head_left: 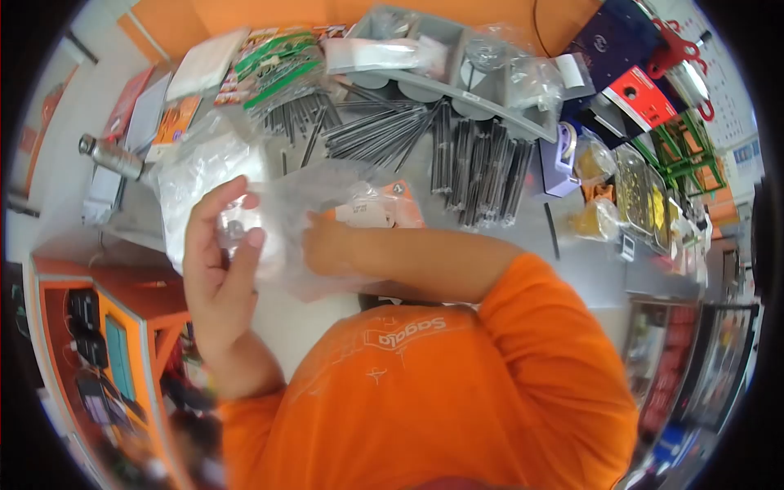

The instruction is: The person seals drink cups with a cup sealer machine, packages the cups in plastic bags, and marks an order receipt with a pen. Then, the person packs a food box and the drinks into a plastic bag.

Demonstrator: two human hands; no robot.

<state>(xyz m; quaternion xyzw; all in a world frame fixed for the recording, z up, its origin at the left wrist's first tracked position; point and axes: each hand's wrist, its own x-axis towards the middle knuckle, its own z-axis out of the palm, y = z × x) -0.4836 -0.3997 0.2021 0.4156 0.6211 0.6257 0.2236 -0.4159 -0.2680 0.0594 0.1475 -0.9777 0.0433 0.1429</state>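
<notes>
A clear plastic bag [327, 184] stretches in front of my chest, between both hands. My left hand [220, 265] is at its left side, fingers curled around crumpled plastic and thumb upright. On the bag's near side, my right hand [328, 245] is closed against the plastic; its fingertips are partly hidden and slightly blurred. Beyond my right hand lies an orange and white printed piece [384, 208], partly covered by the bag. A stack of clear plastic bags [192, 175] lies behind my left hand.
Loose black sticks [380, 131] and wrapped black bundles [482, 171] cover the table's middle. Behind them stands a grey divided tray [457, 94]. A purple tape dispenser [560, 163] is at right, a metal bottle [114, 157] at left, green-edged packets [282, 69] at the back.
</notes>
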